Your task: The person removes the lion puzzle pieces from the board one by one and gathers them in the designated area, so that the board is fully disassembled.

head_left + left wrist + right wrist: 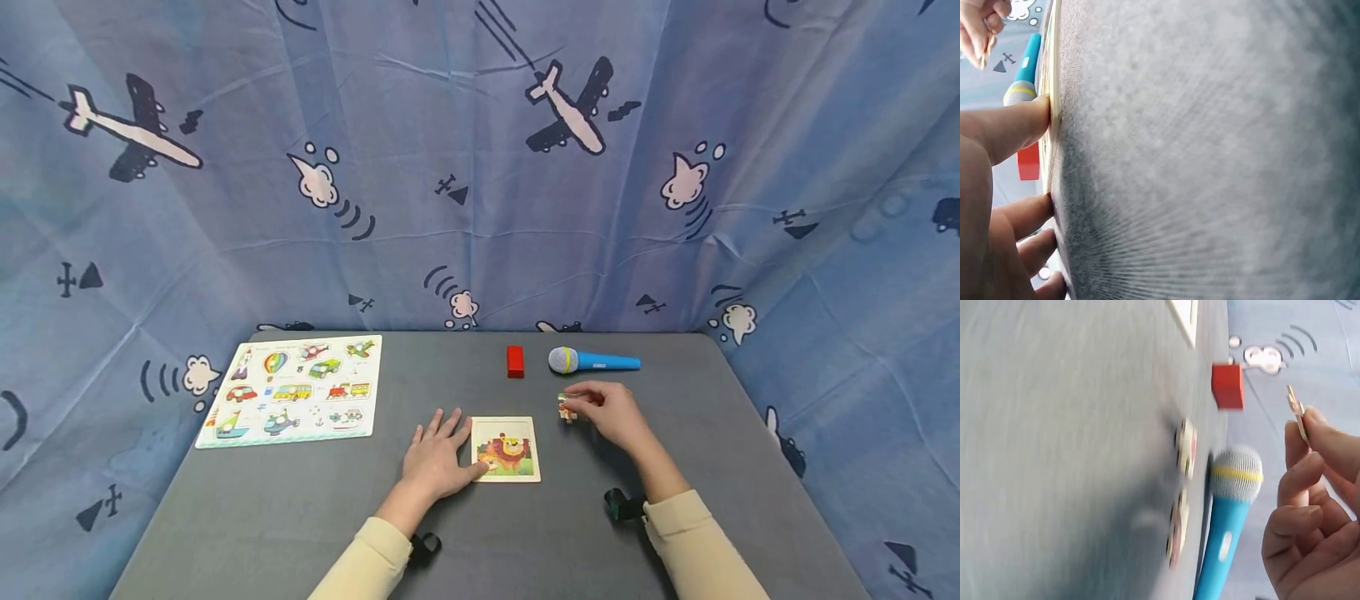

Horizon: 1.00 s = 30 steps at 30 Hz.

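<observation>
Right grip (pixel 611 412): thumb and finger pinching one piece (pixel 1298 414), above the desk (pixel 300 517). Left grip (pixel 438 463): fingers spread, thumb on the puzzle (pixel 512 452). We best pinch lightly and hold the puzzle steady.

Wooden puzzle frame (pixel 504 423), matt tablecloth (pixel 525 533)

- One desk (pixel 510 542).
- Two hands: one left hand (pixel 437 462), one right hand (pixel 615 414).
- Two cream sleeves (pixel 366 562).
- Two black wrist cameras (pixel 621 506).
- Three small loose pieces in the right wrist view: one held piece (pixel 1298 417) at the right hand, two desk pieces (pixel 1186 449).
- One framed picture (pixel 502 420).
- One red block (pixel 515 362).
- One microphone (pixel 603 362).
- One picture board (pixel 300 439), printed with eleven vehicles (pixel 292 392).
- Two whole large airplanes (pixel 573 117) on the curtain (pixel 450 100).
</observation>
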### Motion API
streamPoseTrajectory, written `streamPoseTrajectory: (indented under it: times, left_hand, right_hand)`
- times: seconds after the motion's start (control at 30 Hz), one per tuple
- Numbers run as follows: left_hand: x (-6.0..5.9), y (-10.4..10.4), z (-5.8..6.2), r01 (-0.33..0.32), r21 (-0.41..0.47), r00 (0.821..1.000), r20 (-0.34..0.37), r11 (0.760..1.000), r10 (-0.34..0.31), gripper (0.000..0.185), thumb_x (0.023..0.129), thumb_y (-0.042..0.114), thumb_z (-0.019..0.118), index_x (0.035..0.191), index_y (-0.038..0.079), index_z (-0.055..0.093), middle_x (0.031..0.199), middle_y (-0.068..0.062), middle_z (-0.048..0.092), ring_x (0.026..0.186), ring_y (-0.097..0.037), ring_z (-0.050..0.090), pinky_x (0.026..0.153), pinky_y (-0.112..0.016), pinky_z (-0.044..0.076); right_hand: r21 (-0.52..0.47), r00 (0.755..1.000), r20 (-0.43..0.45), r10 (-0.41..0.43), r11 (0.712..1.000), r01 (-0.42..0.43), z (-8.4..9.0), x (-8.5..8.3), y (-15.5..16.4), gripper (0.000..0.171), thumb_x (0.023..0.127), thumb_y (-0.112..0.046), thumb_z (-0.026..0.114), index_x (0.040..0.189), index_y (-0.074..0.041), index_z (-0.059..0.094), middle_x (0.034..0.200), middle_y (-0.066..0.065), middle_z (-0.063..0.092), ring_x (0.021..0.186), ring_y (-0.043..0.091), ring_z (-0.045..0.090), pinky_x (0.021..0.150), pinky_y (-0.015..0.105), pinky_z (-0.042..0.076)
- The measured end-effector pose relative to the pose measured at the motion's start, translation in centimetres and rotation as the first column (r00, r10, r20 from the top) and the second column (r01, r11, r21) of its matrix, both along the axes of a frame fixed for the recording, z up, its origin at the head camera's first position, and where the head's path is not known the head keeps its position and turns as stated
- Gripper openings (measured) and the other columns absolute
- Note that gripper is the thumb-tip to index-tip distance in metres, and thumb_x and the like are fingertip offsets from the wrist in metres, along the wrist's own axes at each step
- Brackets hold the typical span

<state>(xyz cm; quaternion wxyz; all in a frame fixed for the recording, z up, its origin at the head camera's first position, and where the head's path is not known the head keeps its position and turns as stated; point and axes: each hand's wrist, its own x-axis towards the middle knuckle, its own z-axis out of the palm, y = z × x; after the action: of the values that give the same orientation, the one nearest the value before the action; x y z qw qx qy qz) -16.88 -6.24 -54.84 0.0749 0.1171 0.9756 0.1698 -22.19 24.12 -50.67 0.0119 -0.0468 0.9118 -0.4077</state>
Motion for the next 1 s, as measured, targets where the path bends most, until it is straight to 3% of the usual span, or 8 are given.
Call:
streamPoseTrajectory:
  times: [0.17, 0.33, 0.53, 0.7, 1.0]
  left_hand:
    - [0.1, 0.0, 0.0, 0.004, 0.007, 1.000, 0.009, 1.000, -0.004, 0.084, 0.078, 0.066, 0.060, 0.147, 0.022, 0.038, 0.156, -0.001, 0.028, 0.147, -0.029, 0.016, 0.115, -0.055, 0.018]
    - [0.1, 0.0, 0.0, -0.004, -0.002, 1.000, -0.001, 1.000, 0.004, 0.084, 0.078, 0.066, 0.060, 0.147, 0.023, 0.038, 0.156, 0.000, 0.028, 0.147, -0.029, 0.016, 0.116, -0.055, 0.018]
    - [0.1, 0.0, 0.0, -0.005, 0.003, 1.000, -0.005, 1.000, 0.005, 0.084, 0.078, 0.065, 0.061, 0.146, 0.022, 0.039, 0.156, -0.001, 0.029, 0.147, -0.029, 0.017, 0.115, -0.055, 0.019]
    - [0.2, 0.0, 0.1, -0.005, 0.013, 1.000, -0.005, 1.000, 0.005, 0.083, 0.078, 0.064, 0.062, 0.146, 0.022, 0.039, 0.156, -0.001, 0.030, 0.147, -0.029, 0.017, 0.115, -0.055, 0.019]
    - [0.2, -0.1, 0.3, -0.001, 0.030, 1.000, -0.003, 1.000, 0.001, 0.082, 0.079, 0.063, 0.063, 0.146, 0.021, 0.041, 0.155, -0.003, 0.030, 0.146, -0.031, 0.018, 0.115, -0.056, 0.019]
  right_hand:
    - [0.005, 0.998, 0.019, -0.066, 0.998, 0.066, 0.2, 0.0, 2.9, 0.029, 0.083, -0.031, 0.072, 0.102, -0.010, 0.068, 0.082, 0.006, 0.072, 0.069, 0.021, 0.064, 0.055, 0.030, 0.049]
    - [0.092, 0.995, 0.020, -0.101, 0.991, 0.099, -0.4, -0.3, 5.5, 0.030, 0.085, -0.037, 0.070, 0.102, -0.011, 0.070, 0.083, 0.005, 0.070, 0.068, 0.016, 0.057, 0.057, 0.029, 0.047]
    - [0.124, 0.990, 0.051, -0.130, 0.985, 0.123, -1.6, -0.9, 7.9, 0.033, 0.086, -0.037, 0.069, 0.104, -0.009, 0.070, 0.085, 0.007, 0.069, 0.068, 0.014, 0.054, 0.056, 0.027, 0.043]
    - [0.140, 0.984, 0.094, -0.152, 0.981, 0.138, -2.2, -1.2, 8.9, 0.033, 0.087, -0.034, 0.068, 0.107, -0.008, 0.070, 0.089, 0.008, 0.070, 0.070, 0.017, 0.055, 0.057, 0.029, 0.044]
    - [0.253, 0.973, 0.131, -0.189, 0.955, 0.151, -3.3, -1.5, 9.1, 0.027, 0.088, -0.031, 0.067, 0.104, -0.009, 0.071, 0.091, 0.007, 0.068, 0.080, 0.020, 0.056, 0.064, 0.029, 0.041]
